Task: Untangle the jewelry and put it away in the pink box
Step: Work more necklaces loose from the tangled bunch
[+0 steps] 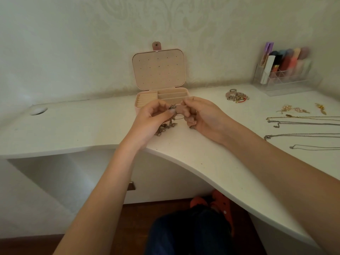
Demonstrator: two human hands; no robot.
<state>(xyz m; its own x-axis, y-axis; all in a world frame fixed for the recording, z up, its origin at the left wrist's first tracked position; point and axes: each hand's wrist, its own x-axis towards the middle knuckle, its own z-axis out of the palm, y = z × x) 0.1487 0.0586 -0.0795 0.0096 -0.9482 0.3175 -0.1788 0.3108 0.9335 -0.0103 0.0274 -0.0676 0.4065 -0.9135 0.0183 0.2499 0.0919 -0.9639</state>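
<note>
A: Status? Both hands busy?

B: Yes. Left hand (152,115) and right hand (197,115) each pinch part of the tangled chain clump (166,126), held just above the tabletop (92,129), with the loose end trailing onto it.

A: Box?

B: Pink jewelry box (160,85) is right behind the hands, lid up, compartments open. Nothing visible in them, though the hands cover the front part.

A: Which strand is being worked?

B: Can't tell, the knot is too blurred. Probably one thin chain pulled out of the bunch.

A: Tips for this step?

B: Loosen, don't tug. Spread the clump flat, feed the clasp end back through loops. Keep it away from the straightened necklaces (303,120), earrings (294,109) and bracelet pile (237,96) at right.
</note>
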